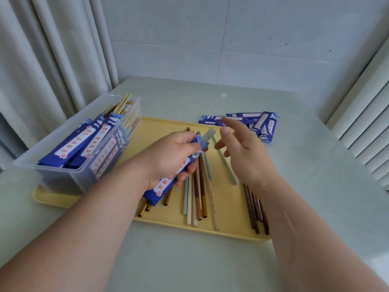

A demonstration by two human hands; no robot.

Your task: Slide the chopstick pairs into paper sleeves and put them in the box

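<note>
One view, head camera. Left hand (pixel 168 157) grips a blue paper sleeve (pixel 166 183) above the yellow tray (pixel 231 211); a pale green chopstick pair (pixel 207 137) pokes out of its top end. Right hand (pixel 246 152) is open, fingers spread, just beside those ends and holding nothing.

Judged step: pair sleeved, not yet boxed.

Next move: carry the sleeve left to the clear box (pixel 69 178), which holds many sleeved pairs, and lay it in lengthwise.

Loose chopsticks (pixel 200 192) lie on the tray, empty sleeves (pixel 263 123) on the desk (pixel 189 260) beyond.

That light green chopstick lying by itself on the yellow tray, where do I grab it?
Pinch the light green chopstick across its near end, coming straight down from above. It lies flat on the yellow tray, apart from the others, so your fingertips fit on either side.
</note>
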